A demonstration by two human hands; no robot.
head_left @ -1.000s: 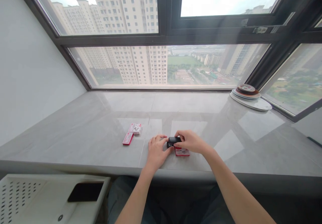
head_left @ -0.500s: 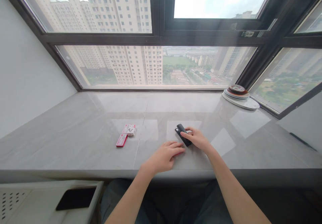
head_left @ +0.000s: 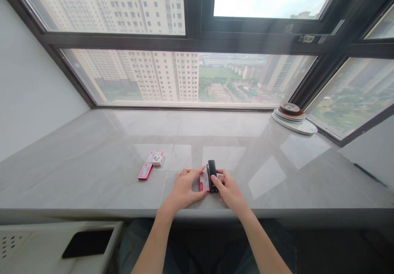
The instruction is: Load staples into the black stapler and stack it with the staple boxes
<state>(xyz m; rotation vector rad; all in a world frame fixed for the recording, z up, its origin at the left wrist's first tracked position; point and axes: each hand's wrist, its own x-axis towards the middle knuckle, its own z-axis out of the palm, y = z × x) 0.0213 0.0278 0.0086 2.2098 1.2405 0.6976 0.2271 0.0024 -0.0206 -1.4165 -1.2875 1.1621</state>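
My right hand (head_left: pixel 227 189) grips a black stapler (head_left: pixel 212 175), thumb on its near side and fingers around the right. The stapler points away from me, with its long side against a small red-and-white box (head_left: pixel 204 182). My left hand (head_left: pixel 185 186) spans that box, its thumb at the near end and its fingertips at the far end. Farther left on the counter lie more small boxes: a red-and-white one (head_left: pixel 145 171) in front, and a whiter box (head_left: pixel 158 158) beside another pale one, touching each other.
The grey stone counter (head_left: pixel 101 163) runs along the window. A stack of plates (head_left: pixel 289 116) stands at its back right corner. Below the front edge, a black phone-like slab (head_left: pixel 88 243) lies on a white surface (head_left: pixel 37 249). A dark thin strip (head_left: pixel 369 174) is at the right wall.
My right hand has brought the stapler left and turned it straighter, against the small box. My left hand has shifted left and opened from lying over the box to spanning its ends.
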